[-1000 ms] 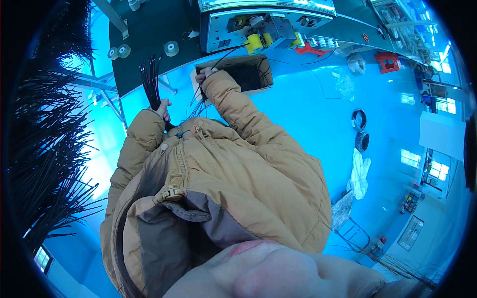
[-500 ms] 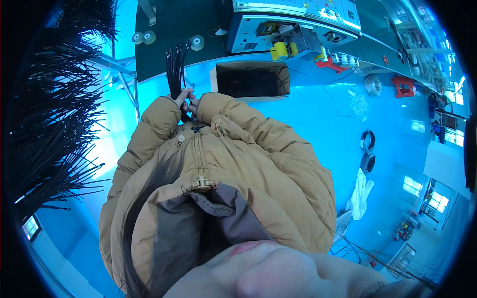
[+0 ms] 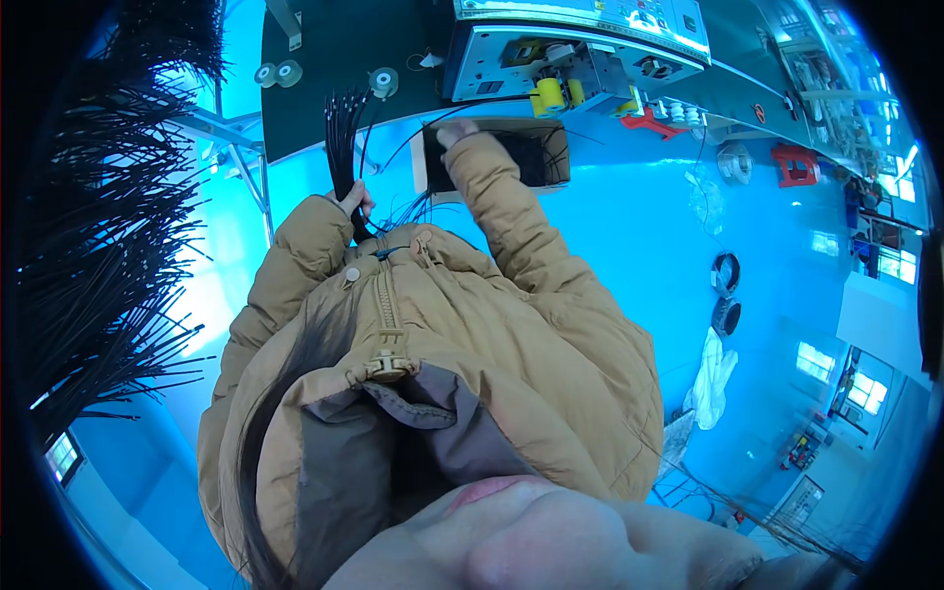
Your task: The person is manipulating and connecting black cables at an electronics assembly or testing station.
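A bundle of thin black cables (image 3: 342,138) stands upright in my left hand (image 3: 352,200), whose fingers are closed round its lower part. Below that hand the bundle bends toward the jacket front, where several loose cable ends (image 3: 418,208) fan out to the right. My right hand (image 3: 457,133) is stretched forward over the left part of an open cardboard box (image 3: 421,167). A single black cable (image 3: 401,147) arcs past the right hand, which appears closed on it; the fingertips are blurred. More dark cables (image 3: 526,152) lie inside the box.
A dark green worktable (image 3: 324,59) lies ahead with rolls of tape (image 3: 383,83) and a machine (image 3: 580,69) with yellow spools. Thick bunches of black cables (image 3: 108,246) hang at the left. Cable coils (image 3: 726,275) and a white cloth (image 3: 712,379) are at the right.
My right hand has left the bundle beside my left hand and moved forward and right, over the box. A single cable now arcs there. My left hand still grips the bundle.
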Tool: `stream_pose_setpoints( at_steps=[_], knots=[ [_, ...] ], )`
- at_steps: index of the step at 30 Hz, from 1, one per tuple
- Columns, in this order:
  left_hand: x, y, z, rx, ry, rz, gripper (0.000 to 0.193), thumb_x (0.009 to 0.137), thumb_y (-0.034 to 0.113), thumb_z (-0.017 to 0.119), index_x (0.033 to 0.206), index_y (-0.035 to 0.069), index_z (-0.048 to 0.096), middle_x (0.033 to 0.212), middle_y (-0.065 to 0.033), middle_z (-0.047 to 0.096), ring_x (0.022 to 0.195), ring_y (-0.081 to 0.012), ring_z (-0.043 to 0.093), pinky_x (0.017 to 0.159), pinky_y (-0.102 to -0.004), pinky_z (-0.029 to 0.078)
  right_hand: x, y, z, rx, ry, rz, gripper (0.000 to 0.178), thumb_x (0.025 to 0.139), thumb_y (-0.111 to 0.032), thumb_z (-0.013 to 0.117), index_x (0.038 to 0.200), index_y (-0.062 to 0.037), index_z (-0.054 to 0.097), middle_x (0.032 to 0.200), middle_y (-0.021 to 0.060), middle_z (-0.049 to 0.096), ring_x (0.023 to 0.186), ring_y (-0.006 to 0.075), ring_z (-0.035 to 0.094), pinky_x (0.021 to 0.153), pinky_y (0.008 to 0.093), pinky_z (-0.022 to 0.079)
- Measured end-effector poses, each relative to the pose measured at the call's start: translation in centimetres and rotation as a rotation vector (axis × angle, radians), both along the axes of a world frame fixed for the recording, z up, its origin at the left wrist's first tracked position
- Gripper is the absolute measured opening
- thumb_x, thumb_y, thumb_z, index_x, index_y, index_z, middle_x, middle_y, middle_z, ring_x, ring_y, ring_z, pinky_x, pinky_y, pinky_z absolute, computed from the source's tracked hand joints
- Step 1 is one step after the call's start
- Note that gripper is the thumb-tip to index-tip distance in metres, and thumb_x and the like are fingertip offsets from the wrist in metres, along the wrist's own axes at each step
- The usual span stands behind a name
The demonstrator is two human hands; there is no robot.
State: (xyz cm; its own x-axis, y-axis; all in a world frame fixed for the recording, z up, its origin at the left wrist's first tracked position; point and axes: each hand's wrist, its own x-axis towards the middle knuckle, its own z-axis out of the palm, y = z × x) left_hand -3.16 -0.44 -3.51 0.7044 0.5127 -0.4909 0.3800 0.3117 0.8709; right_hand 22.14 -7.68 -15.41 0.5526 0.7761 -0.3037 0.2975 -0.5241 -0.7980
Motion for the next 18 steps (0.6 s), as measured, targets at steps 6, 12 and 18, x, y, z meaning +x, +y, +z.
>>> stream_pose_setpoints(
  at_steps=[6,12,18],
  knots=[
    [-0.9,0.1,0.1,-0.156,0.011,0.052,0.039,0.082,0.045,0.045,0.075,0.007,0.047,0.055,-0.0008,0.042,0.057,-0.0159,0.048,0.058,-0.0316,0.042,0.8,1.2,8.6,0.378,0.705,-0.483,0.031,0.087,-0.028,0.034,0.103,-0.0039,0.044,0.096,0.0126,0.056,0.092,0.0213,0.051,0.073,0.0309,0.044],
    [-0.1,-0.5,0.4,-0.157,-0.068,0.039,0.039,0.082,0.043,0.047,0.079,0.005,0.046,0.051,0.0008,0.035,0.049,-0.0122,0.04,0.053,-0.0288,0.039,0.0,0.0,7.7,0.557,0.838,-0.568,0.03,0.087,-0.024,0.032,0.097,0.0004,0.044,0.083,0.0174,0.057,0.071,0.0212,0.055,0.062,0.0297,0.045],
    [-0.2,-0.4,-0.4,-0.13,-0.041,0.064,0.041,0.079,0.044,0.051,0.084,0.003,0.048,0.05,0.0008,0.036,0.046,-0.0112,0.039,0.05,-0.0276,0.037,-2.0,0.0,8.2,0.39,0.889,-0.53,0.027,0.087,-0.024,0.033,0.087,-0.0024,0.048,0.072,0.0084,0.054,0.059,0.0151,0.049,0.054,0.0259,0.042]
  ],
)
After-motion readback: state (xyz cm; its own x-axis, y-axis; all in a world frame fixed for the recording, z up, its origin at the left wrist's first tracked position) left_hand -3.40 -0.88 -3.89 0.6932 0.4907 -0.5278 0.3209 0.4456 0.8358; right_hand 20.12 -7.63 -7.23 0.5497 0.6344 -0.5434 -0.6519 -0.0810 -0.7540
